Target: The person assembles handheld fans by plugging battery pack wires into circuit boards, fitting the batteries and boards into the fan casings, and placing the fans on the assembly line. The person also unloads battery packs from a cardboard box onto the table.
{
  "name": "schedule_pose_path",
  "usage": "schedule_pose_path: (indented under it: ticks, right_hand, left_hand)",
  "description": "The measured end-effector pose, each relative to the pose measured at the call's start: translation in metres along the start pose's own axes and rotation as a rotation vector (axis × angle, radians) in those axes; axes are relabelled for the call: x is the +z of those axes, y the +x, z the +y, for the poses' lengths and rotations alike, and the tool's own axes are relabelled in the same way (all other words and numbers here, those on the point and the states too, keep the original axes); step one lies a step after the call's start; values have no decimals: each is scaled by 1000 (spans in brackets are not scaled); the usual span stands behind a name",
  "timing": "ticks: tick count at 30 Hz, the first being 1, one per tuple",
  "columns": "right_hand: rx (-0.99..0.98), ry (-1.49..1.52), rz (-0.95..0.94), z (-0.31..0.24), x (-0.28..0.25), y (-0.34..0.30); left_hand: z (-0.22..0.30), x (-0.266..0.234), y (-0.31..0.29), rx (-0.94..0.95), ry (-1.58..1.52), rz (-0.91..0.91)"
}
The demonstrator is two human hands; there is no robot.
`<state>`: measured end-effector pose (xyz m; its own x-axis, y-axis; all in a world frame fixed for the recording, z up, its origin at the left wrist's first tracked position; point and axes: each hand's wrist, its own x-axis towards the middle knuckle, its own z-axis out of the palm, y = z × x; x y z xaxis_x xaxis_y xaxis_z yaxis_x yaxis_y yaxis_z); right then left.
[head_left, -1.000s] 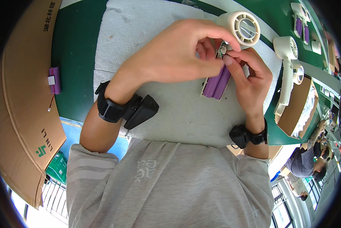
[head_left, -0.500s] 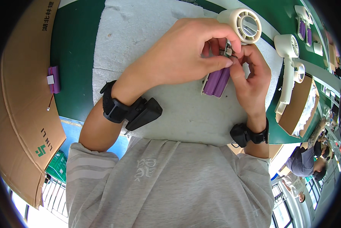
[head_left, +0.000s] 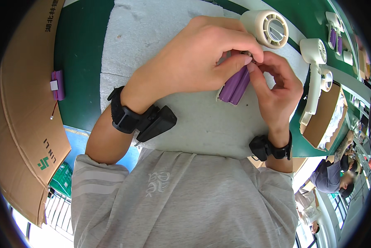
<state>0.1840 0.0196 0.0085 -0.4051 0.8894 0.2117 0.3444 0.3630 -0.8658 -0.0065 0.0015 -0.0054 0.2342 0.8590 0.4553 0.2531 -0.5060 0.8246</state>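
My left hand (head_left: 202, 58) reaches over an opened handheld fan, thumb and forefinger closed on a small circuit board (head_left: 246, 53), mostly hidden by the fingers. My right hand (head_left: 278, 87) meets it from the right. Its thumb and forefinger are pinched together at the board's edge; what they hold is too small to make out. Below the fingertips, two purple battery cells (head_left: 235, 87) lie side by side in the fan's cream handle shell (head_left: 219, 94). The round cream fan head (head_left: 266, 29) rests just beyond my hands on the white foam sheet (head_left: 152, 25).
Another purple battery pack (head_left: 58, 84) with a lead lies at left beside a large cardboard box (head_left: 24, 111). Cream fans (head_left: 313, 78) and an open carton (head_left: 324, 120) stand at right. Farther off are another opened fan (head_left: 334, 33) and a person (head_left: 330, 175).
My fingertips have closed further over the circuit board, covering more of it. The right hand has shifted slightly right, and the fan head has moved slightly right.
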Motion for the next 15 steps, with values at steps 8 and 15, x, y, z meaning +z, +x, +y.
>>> schedule_pose_path:
  ticks: [8, 15]
  right_hand:
    - [-2, -33, -71, 1, -4, -1]
    - [18, -26, -101, -2, -7, -2]
  left_hand:
    - [2, 5, 0, -85, -21, -12]
    - [4, 8, -1, -83, -40, 13]
